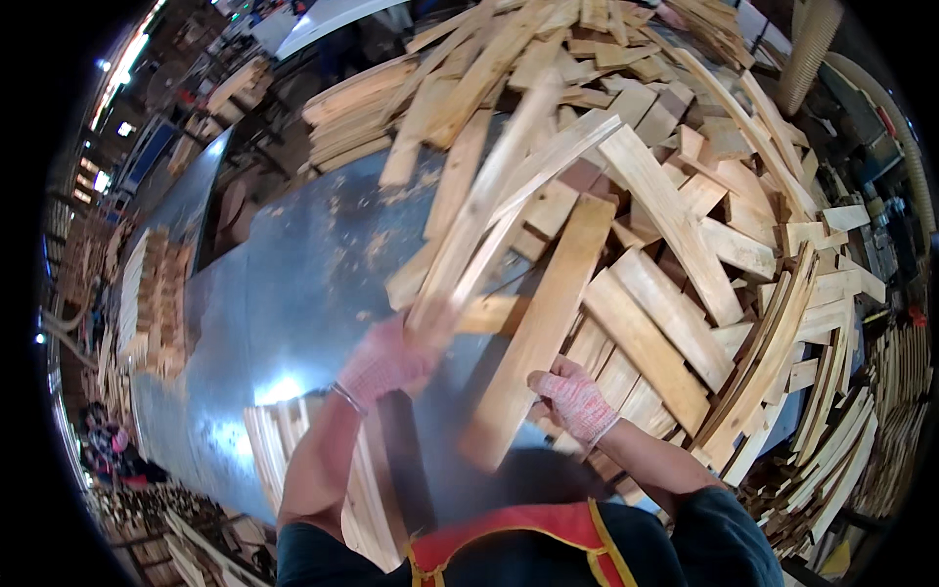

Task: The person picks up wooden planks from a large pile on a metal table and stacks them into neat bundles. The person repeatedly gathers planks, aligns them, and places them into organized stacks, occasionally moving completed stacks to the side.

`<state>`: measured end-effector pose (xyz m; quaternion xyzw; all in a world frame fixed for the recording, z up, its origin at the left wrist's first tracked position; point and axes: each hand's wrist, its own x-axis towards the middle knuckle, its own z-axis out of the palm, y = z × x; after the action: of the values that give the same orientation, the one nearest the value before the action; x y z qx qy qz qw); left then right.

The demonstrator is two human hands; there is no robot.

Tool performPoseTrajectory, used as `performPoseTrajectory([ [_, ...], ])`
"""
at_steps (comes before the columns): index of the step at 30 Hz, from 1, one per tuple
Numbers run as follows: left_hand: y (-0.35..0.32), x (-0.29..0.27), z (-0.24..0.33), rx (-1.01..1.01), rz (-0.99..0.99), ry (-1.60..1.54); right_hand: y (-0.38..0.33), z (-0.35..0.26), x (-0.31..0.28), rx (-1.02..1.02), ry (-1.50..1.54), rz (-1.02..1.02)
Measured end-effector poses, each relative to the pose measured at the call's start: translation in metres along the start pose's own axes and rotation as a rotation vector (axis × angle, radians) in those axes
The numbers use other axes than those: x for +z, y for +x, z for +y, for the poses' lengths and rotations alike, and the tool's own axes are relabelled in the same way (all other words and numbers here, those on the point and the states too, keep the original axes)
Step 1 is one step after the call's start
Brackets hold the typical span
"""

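Left hand [391, 362] is gripping a long strip [479, 210] by its near end; right hand [577, 399] is pinching the edge of a plank [548, 328] angling between both hands.

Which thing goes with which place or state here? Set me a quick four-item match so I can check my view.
Column one
1. left hand
2. right hand
3. tabletop
4. thick corrugated hose

Column two
A. beige, at the upper right of the view
B. at the near end of a long pale strip, blurred
C. thumb at the right edge of a flat board
D. smooth and bluish grey, sprinkled with wood shavings

Pairs: 1-B, 2-C, 3-D, 4-A
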<state>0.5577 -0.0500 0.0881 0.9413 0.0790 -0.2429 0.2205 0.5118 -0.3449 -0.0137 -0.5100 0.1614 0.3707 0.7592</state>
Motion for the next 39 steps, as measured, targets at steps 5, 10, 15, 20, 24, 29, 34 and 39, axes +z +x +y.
performPoseTrajectory([
  [5, -0.14, 0.112, -0.117, -0.067, -0.203, -1.532, -0.036, 0.081, 0.032, 0.056, -0.154, 0.038],
  [10, -0.257, 0.181, -0.164, -0.138, -0.236, -1.597, -0.088, 0.135, 0.074, 0.027, -0.184, 0.03],
  [15, -0.367, 0.255, -0.17, -0.261, -0.011, -1.167, -0.136, 0.208, 0.1, 0.041, -0.487, -0.078],
  [20, -0.415, 0.283, -0.15, -0.147, 0.486, -0.182, -0.146, 0.257, 0.148, 0.144, -1.209, -0.169],
  [24, -0.391, 0.271, -0.153, -0.054, 0.768, 0.163, -0.139, 0.263, 0.184, 0.023, -1.314, -0.365],
  [29, -0.345, 0.263, -0.148, -0.137, 0.696, 0.218, -0.068, 0.239, 0.16, 0.029, -1.144, -0.971],
  [34, -0.323, 0.269, -0.154, -0.124, 0.693, 0.349, 0.104, 0.143, 0.114, -0.459, -0.847, -0.694],
  [39, -0.31, 0.263, -0.149, -0.134, 0.749, 0.337, 0.166, 0.077, 0.208, 0.097, 0.182, -0.111],
])
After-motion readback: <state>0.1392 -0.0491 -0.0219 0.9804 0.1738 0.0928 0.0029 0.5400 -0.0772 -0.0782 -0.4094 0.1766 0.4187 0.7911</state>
